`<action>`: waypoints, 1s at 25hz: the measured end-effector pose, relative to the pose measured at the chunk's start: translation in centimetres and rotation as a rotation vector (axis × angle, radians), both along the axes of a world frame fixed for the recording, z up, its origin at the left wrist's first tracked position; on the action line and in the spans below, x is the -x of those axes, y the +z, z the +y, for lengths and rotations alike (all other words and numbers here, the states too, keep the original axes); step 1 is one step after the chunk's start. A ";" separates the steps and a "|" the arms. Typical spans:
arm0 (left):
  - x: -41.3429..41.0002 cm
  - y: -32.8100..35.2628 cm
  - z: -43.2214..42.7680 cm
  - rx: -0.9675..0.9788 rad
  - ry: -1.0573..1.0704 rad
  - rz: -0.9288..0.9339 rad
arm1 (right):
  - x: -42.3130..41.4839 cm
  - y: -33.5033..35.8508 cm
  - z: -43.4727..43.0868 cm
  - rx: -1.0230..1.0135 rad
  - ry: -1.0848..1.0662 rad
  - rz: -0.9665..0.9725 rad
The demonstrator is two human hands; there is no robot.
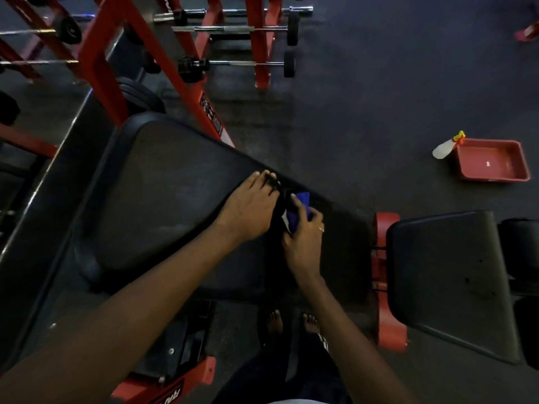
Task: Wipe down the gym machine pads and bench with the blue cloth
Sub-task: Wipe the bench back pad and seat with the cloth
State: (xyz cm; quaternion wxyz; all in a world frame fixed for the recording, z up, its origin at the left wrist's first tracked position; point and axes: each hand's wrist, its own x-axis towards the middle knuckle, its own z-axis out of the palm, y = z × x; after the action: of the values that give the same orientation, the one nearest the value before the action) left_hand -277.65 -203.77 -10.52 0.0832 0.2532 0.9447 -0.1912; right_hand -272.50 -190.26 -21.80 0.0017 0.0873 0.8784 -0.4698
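The main risk is patchy cleaning. The cloth [299,209] is bunched into a small wad, so each stroke would probably cover only a narrow strip of the wide pad [163,199], and in this dim light missed streaks would be hard to spot. The wad also sits right at the pad's far edge. A stroke pushed outward could carry it over the lip, and if the grip loosens it would likely drop to the floor [379,83] and pick up grit. The bottle [443,148] leans on the tray [493,161], well apart from the person, so a cloth that has gone dry may only smear unless they walk over to it. If the left hand [248,208] bears weight, it could slide on a damp surface. The bare feet [275,322] stand close to the red frame below the pad, where a sideways step toward the seat [446,272] might stub a toe. The left hand lies flat on the pad with its fingers straight and their tips at the far edge, holding nothing that can be made out. Its arm reaches in from the lower left. The right hand [303,243] is just beside it, fingers curled round the cloth with the thumb on top, wrist bent slightly inward.
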 end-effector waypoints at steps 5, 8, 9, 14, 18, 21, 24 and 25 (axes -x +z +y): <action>0.3 -3.0 1.9 0.037 0.019 -0.015 | -0.4 -8.5 9.1 -0.048 -0.348 -0.316; 0.3 -3.2 1.8 0.054 0.002 -0.024 | 0.1 -9.8 10.5 0.013 -0.482 -0.484; 0.3 -3.1 1.9 0.060 0.004 -0.024 | 0.4 -9.2 9.8 0.008 -0.491 -0.467; 0.5 -3.1 2.3 0.063 0.011 -0.026 | 1.4 -3.7 3.4 -0.007 -0.090 -0.079; 0.6 -3.7 1.9 0.058 -0.012 0.005 | 5.0 -8.5 8.3 -0.090 -0.081 -0.092; 0.5 -3.9 1.9 0.062 -0.028 -0.002 | 7.0 -13.4 14.2 -0.064 -0.378 -0.478; 0.6 -3.7 1.9 0.083 -0.036 0.009 | 7.1 -13.0 13.3 -0.068 -0.449 -0.474; 0.5 -3.6 1.9 0.086 -0.036 0.018 | 6.9 -11.9 12.3 -0.087 -0.422 -0.406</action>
State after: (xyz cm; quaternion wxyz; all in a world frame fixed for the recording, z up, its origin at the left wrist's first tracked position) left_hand -278.18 -201.85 -14.16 0.0822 0.2648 0.9315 -0.2354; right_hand -279.41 -178.00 -33.71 0.0760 0.3604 0.8418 -0.3945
